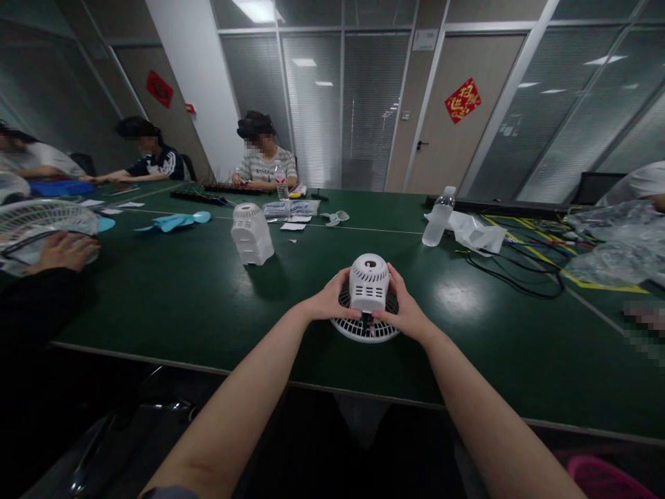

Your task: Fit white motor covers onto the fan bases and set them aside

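A white plastic fan motor housing (369, 281), with slotted vents and a round hole in its top, sits upright over a round white fan grille (364, 337) lying on the green table. My left hand (332, 298) grips the housing from the left, its thumb along the lower front. From the right, my right hand (402, 305) closes on the same housing, thumb at the lower front edge. Dark parts show just below the housing, between my thumbs; their kind is unclear. The fingers behind the housing are partly hidden.
Another white vented housing (252, 234) stands to the left. Blue fan blades (176, 221) lie farther left, near a co-worker's hand (65, 251) on a large white grille. A water bottle (439, 216), black cables (519, 274) and plastic bags (613, 242) are on the right.
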{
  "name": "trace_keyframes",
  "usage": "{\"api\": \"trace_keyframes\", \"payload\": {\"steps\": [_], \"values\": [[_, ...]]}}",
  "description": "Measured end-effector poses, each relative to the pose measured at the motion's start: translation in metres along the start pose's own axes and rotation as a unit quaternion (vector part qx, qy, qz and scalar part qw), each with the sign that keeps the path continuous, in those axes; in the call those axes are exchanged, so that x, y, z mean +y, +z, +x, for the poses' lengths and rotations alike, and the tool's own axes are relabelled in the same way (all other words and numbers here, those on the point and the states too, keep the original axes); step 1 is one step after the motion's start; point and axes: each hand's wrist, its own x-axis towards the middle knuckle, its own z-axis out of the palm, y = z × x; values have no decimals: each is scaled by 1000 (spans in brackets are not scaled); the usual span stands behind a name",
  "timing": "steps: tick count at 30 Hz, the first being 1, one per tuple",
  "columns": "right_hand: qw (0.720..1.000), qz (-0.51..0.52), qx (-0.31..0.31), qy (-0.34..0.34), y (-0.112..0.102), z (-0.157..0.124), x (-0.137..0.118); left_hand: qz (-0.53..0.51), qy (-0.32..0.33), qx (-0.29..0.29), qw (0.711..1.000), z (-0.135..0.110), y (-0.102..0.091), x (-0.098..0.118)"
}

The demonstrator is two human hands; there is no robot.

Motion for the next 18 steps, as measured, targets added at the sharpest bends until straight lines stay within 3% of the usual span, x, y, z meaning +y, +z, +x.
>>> {"api": "trace_keyframes", "payload": {"steps": [4,11,18], "values": [[1000,-9,2,14,0,1,1,-11,-6,16,1000,-1,3,1],[1000,9,-11,8,-1,3,3,-37,-11,-6,999,1,0,3],[999,-41,4,4,0,3,3,-17,2,-13,1000,2,-1,-4]]}}
